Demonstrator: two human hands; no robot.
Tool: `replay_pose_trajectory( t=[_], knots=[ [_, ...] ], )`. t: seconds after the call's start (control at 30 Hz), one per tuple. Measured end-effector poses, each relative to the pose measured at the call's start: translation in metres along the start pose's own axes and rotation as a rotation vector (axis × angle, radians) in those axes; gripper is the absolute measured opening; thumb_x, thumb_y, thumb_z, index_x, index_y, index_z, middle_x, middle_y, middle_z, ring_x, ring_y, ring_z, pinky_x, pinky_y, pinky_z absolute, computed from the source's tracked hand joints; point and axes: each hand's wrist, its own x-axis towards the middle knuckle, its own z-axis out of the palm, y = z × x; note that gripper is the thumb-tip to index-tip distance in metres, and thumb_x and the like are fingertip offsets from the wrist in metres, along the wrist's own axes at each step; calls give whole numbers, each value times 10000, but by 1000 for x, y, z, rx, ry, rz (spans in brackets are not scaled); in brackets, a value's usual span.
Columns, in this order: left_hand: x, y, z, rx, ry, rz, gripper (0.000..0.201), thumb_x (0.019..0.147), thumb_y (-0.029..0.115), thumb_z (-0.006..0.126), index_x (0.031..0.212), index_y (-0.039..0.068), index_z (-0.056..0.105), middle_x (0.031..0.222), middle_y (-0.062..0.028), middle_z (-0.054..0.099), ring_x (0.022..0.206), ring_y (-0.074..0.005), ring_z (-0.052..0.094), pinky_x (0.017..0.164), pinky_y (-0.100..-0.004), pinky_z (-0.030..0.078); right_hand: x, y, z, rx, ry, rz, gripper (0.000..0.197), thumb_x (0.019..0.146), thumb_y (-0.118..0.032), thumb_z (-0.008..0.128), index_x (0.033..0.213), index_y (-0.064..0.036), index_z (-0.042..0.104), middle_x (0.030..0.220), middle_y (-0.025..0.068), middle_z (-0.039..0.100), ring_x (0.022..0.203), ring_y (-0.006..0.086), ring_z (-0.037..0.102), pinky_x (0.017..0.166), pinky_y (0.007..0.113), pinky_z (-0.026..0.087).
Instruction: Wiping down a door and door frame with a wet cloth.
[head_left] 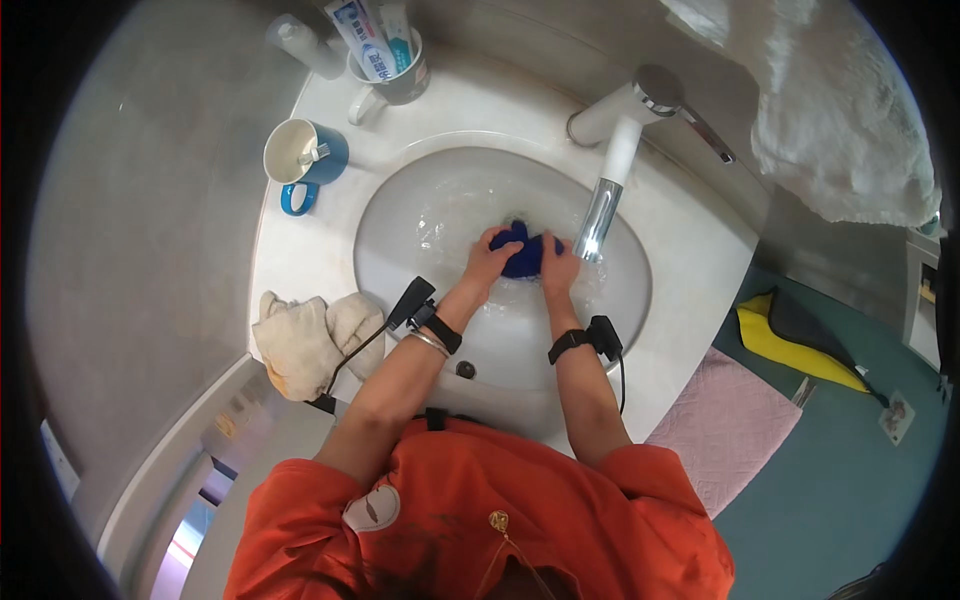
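Observation:
A dark blue cloth (522, 262) is bunched between my two hands, low in the water of an oval white sink (400, 175). My left hand (489, 262) grips its left side, the fingers curled over the fabric. On the other side, my right hand (560, 266) pinches the cloth's right edge. The spout of the white and chrome faucet (597, 222) ends just right of my right hand. Ripples and bright glints show around the cloth. What kind of cloth it is, I cannot make out.
A blue mug (330, 152) with a toothbrush stands left of the sink, with a white cup (405, 85) of toothpaste tubes behind it. A beige towel (300, 335) lies at the counter's left edge. Right of the counter are a pink mat (725, 430) and a yellow and black pouch (800, 345).

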Motion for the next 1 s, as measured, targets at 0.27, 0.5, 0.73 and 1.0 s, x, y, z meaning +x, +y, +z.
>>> replay_pose_trajectory(
  t=[0.27, 0.5, 0.73, 1.0],
  knots=[
    [18, 26, -29, -409, -333, -591, 594, 756, 352, 656, 1235, 78, 436, 1172, -178, 466, 1067, -297, 485, 892, -428, 411, -41, -51, -14, 664, -368, -125, 158, 825, -164, 617, 837, -15, 564, 776, 6, 564, 737, 75, 493, 673, 216, 406],
    [23, 9, -19, -421, -130, -581, 247, 816, 376, 572, 950, 169, 576, 877, -16, 597, 773, -154, 577, 654, -370, 468, -29, -65, -24, 603, -245, -29, 256, 864, -218, 536, 1022, -25, 592, 939, 87, 618, 805, 163, 559, 754, 283, 421],
    [9, 13, -35, -537, -117, -636, 390, 697, 512, 676, 926, 210, 582, 901, 5, 597, 801, -153, 559, 656, -340, 414, 5, -14, 2, 92, -295, -273, 277, 838, -164, 486, 1043, 6, 564, 999, 173, 606, 902, 283, 581, 807, 358, 426],
    [11, 7, -51, -740, -115, -661, 267, 798, 392, 598, 978, 196, 577, 941, -11, 602, 844, -176, 560, 696, -367, 426, -9, -38, 9, -401, -209, -480, 148, 690, -50, 535, 828, -28, 582, 878, 172, 562, 907, 345, 538, 775, 413, 434]
  ],
)
